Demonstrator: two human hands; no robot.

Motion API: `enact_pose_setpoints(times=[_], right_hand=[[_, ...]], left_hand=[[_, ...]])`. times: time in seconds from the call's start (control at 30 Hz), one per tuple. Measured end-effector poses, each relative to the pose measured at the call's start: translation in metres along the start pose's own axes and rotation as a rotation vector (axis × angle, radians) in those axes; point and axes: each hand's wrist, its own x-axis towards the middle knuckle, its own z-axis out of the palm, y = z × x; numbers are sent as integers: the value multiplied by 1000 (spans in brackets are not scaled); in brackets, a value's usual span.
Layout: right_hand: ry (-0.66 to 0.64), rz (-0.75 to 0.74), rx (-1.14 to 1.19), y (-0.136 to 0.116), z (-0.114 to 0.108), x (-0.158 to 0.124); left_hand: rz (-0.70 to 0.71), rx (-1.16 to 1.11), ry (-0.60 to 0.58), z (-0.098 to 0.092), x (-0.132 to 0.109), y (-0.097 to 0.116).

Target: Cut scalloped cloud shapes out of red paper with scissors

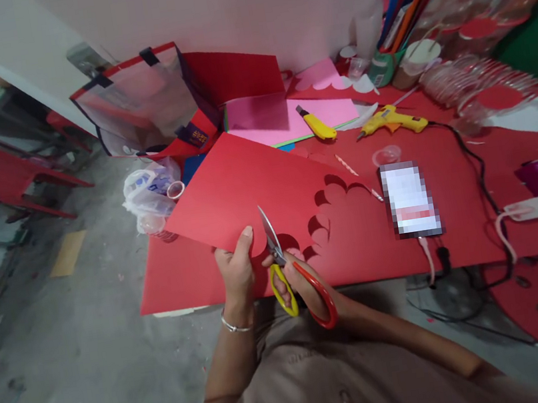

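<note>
My left hand (238, 266) pinches the near edge of a red paper sheet (234, 186), thumb on top and fingers underneath. My right hand (306, 283) grips a pair of scissors (275, 254) with one yellow and one red handle. The blades are spread, and the upper one lies over the sheet close to my left thumb. A scalloped edge runs along the sheet's right side. Scalloped red paper pieces (321, 227) lie just right of the blades, on the red tabletop (359, 262). Some fingers of my right hand are hidden by the handles.
Farther back are a yellow utility knife (318, 125), a yellow glue gun (393, 121) with a black cord, and pink paper (257, 119). A phone (410, 200) lies at the right, cable attached. Plastic bags and cups (151, 192) stand left; stacked clear lids (484, 85) sit back right.
</note>
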Motion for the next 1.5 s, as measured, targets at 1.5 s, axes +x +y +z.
enact_pose_setpoints(times=[1.5], right_hand=[[-65,-7,-74,-28,-6,-4]], left_hand=[[29,-26,-55,5,0,6]])
